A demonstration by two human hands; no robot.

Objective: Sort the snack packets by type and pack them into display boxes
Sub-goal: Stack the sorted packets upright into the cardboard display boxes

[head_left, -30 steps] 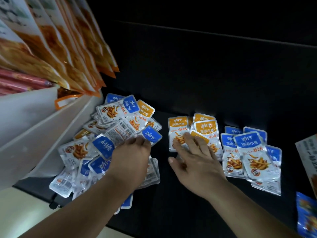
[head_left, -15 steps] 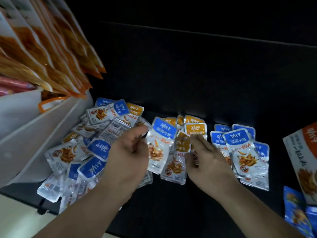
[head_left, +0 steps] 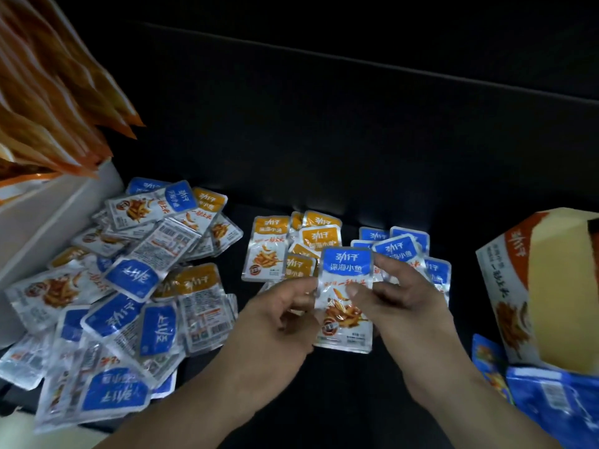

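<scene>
A blue-topped silver snack packet is held upright between both hands. My left hand pinches its left edge and my right hand pinches its right side, thumb on the front. A mixed heap of blue and orange packets lies at the left. Behind my hands sits a small group of orange-topped packets. A stack of blue-topped packets lies just beyond my right hand, partly hidden by it.
An orange-and-cream display box stands at the right edge, with blue packaging below it. A white box holding large orange bags stands at the left. The surface is dark.
My left hand lifted a blue packet from the heap and carried it right. My right hand left the orange packets and took hold of its other side. The camera view shifted right.
</scene>
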